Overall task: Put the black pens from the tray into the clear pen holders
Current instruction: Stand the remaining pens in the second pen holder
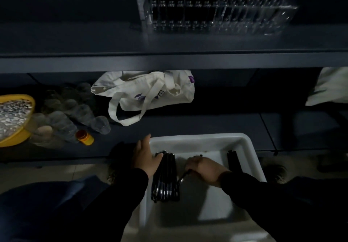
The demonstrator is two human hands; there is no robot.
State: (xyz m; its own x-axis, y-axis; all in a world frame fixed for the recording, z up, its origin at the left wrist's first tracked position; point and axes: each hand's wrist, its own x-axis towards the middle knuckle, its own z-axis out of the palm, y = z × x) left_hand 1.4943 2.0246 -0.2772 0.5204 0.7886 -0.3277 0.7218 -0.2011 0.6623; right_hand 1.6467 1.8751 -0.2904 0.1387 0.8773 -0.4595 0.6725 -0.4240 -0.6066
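Head view, looking down into a white tray (250,147): a bundle of black pens (165,176) lies lengthwise beside the left hand (146,158), whose straight fingers rest flat against the bundle's left edge. To its right, the right hand (204,168) curls palm-down, gripping one pen (183,177) that angles out beneath it. Clear pen holders (216,16) stand on the dark upper shelf (75,40), well apart.

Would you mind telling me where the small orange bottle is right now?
The small orange bottle lies on its side on the lower shelf, left in the head view, between the yellow bowl and the white tray, beside the clear cups.
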